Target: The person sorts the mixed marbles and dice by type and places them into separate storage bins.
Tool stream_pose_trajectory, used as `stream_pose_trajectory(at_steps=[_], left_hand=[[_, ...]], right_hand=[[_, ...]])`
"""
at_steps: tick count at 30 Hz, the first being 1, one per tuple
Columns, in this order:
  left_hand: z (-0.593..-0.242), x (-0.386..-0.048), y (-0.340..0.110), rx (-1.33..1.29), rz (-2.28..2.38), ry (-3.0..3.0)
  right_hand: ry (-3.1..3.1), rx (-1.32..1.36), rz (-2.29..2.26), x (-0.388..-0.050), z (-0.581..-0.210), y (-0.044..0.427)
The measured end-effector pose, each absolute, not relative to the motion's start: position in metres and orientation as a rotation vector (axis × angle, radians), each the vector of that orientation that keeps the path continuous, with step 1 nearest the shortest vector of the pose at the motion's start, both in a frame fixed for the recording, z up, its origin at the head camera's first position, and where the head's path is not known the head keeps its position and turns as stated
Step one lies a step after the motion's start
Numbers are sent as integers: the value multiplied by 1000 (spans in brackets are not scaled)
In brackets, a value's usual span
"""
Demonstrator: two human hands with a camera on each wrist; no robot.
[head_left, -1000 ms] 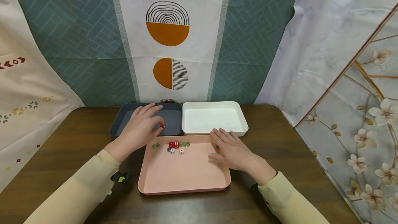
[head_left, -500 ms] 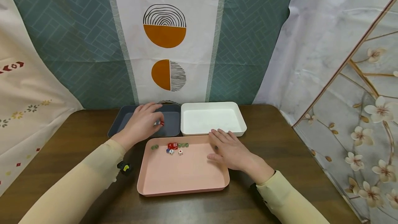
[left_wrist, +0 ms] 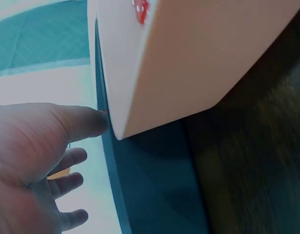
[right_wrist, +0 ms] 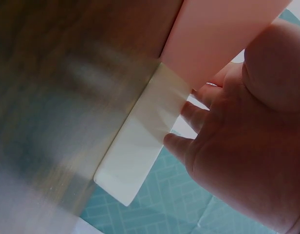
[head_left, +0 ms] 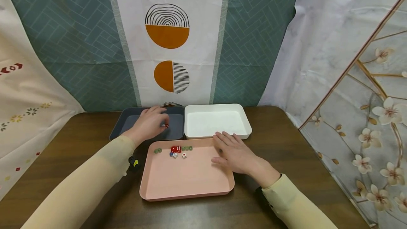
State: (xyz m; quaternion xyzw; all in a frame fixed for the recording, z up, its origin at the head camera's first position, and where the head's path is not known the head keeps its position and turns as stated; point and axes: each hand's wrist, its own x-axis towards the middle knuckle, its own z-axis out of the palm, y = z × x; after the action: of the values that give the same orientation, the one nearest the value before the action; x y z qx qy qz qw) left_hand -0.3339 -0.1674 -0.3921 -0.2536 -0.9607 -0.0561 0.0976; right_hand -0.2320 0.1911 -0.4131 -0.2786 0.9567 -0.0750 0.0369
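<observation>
Over the navy tray [head_left: 127,122], the left hand [head_left: 147,123] has thumb and index finger curled together. A red die [head_left: 165,125] is pinched at their tips, partly covered by the fingers. In the left wrist view only a speck of red shows at the thumb tip of the left hand [left_wrist: 33,146]. The right hand [head_left: 236,154] rests flat with straight fingers across the right side of the pink tray [head_left: 187,179]. Near that tray's back edge lie red dice [head_left: 176,149], green pieces [head_left: 187,148], [head_left: 157,150], a white die [head_left: 184,156], and a blue piece beside another white die [head_left: 175,155].
A white tray [head_left: 217,121] stands to the right of the navy one, behind the pink tray. All three are on a dark wooden table [head_left: 270,130]. Patterned cloths [head_left: 254,45] hang behind and at both sides.
My left hand has moved slightly forward over the navy tray, its forearm swinging a little right, with the red die still at its fingertips. The view has shifted slightly. My right hand has stayed put.
</observation>
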Motion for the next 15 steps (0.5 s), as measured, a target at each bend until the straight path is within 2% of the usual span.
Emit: stream_pose_trajectory(at_steps=[15], left_hand=[[-405, -350, -162, -707, -142, -2957]], right_hand=[[2938, -833, -236, -234, -417, 191]])
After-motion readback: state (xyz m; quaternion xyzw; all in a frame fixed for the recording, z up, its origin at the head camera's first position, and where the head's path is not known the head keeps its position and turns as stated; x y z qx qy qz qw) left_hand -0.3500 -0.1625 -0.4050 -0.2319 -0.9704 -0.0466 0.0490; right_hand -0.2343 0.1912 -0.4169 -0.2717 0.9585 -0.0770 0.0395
